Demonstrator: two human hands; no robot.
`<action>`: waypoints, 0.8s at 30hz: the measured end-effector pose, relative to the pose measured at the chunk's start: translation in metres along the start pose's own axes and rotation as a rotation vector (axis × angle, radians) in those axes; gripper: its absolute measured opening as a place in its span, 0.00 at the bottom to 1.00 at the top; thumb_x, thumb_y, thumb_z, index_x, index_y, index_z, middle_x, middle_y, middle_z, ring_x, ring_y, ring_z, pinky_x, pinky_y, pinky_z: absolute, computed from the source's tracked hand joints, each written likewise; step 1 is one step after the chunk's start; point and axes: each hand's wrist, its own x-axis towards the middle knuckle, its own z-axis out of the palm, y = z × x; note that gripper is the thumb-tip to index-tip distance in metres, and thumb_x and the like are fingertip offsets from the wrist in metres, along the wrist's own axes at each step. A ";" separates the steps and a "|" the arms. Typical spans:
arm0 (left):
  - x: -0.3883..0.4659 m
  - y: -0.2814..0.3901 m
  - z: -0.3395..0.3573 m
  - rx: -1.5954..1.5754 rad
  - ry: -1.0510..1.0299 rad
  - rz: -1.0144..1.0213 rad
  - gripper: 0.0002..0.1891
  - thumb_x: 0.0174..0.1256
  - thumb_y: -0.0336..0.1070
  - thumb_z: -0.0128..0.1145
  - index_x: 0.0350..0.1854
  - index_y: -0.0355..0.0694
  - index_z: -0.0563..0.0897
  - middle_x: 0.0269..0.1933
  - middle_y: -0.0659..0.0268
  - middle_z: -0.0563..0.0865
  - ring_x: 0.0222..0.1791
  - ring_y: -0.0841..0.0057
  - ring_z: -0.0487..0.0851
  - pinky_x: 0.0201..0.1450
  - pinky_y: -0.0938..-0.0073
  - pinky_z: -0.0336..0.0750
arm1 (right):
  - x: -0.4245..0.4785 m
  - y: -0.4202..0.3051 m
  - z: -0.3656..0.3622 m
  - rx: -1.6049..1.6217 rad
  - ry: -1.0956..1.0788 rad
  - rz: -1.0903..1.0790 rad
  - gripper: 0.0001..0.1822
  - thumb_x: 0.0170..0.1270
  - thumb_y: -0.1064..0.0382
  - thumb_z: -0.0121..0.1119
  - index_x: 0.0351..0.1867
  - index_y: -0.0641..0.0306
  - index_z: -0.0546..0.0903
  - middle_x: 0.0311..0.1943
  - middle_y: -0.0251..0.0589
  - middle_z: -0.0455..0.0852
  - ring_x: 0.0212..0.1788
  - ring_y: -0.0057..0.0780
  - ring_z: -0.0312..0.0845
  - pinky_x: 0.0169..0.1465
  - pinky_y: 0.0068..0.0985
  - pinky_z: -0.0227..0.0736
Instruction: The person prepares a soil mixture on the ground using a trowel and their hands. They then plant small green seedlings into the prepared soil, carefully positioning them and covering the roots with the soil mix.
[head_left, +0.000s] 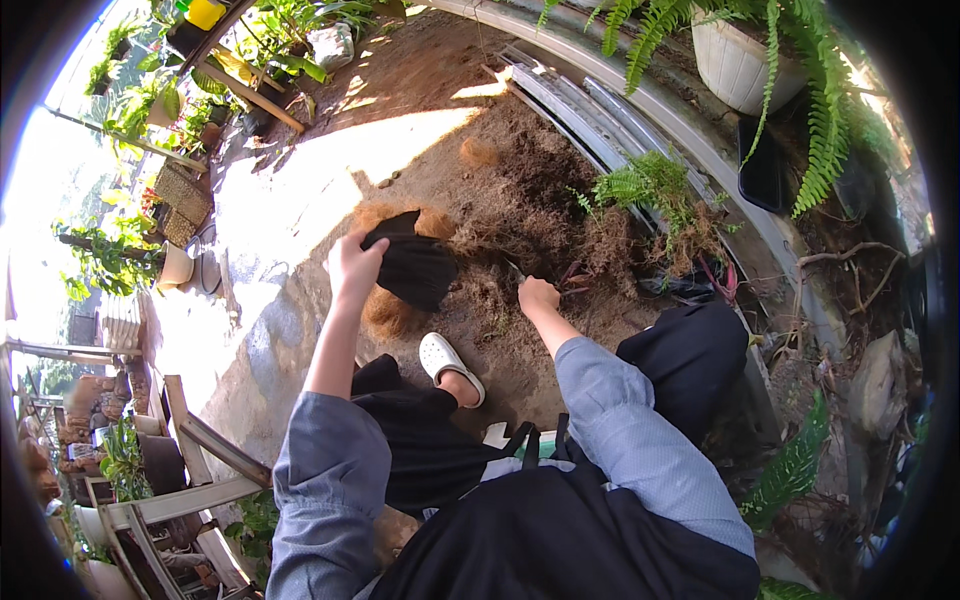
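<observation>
My left hand (358, 262) grips the rim of a black plastic grow bag (418, 271), which hangs tilted above the ground with its side facing me. My right hand (538, 297) is closed on the handle of a small tool (516, 270); its tip reaches the loose brown soil (544, 176), and its exact kind is hard to tell. Tufts of orange-brown fibre (391, 313) lie under and around the bag. Right of the soil pile, an uprooted fern (652, 184) with bare roots rests by the metal bars.
Metal bars (577, 112) lie along the concrete edge at the upper right, near a white pot (739, 64) of fern and a black phone (759, 169). My foot in a white clog (450, 367) is just below the bag. Wooden frames (180, 502) and potted plants stand at left.
</observation>
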 end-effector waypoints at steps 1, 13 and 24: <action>0.012 0.005 -0.010 -0.040 0.004 0.016 0.14 0.52 0.42 0.62 0.34 0.36 0.85 0.27 0.60 0.85 0.29 0.68 0.83 0.48 0.66 0.70 | -0.002 0.002 0.001 -0.002 0.009 -0.014 0.22 0.71 0.57 0.36 0.41 0.66 0.84 0.43 0.50 0.85 0.48 0.47 0.81 0.48 0.39 0.76; 0.071 0.077 -0.022 0.030 -0.246 0.111 0.26 0.52 0.39 0.66 0.52 0.28 0.77 0.48 0.54 0.82 0.47 0.71 0.81 0.50 0.73 0.74 | -0.014 0.071 -0.068 0.144 -0.466 0.032 0.28 0.64 0.44 0.52 0.24 0.71 0.83 0.19 0.45 0.82 0.19 0.35 0.77 0.25 0.34 0.72; 0.106 0.139 -0.052 0.012 0.148 0.370 0.17 0.53 0.48 0.61 0.43 0.46 0.86 0.39 0.61 0.87 0.45 0.63 0.83 0.54 0.59 0.67 | -0.055 0.048 -0.060 0.171 -0.428 -0.122 0.19 0.65 0.48 0.52 0.35 0.62 0.83 0.22 0.47 0.83 0.26 0.38 0.81 0.33 0.34 0.74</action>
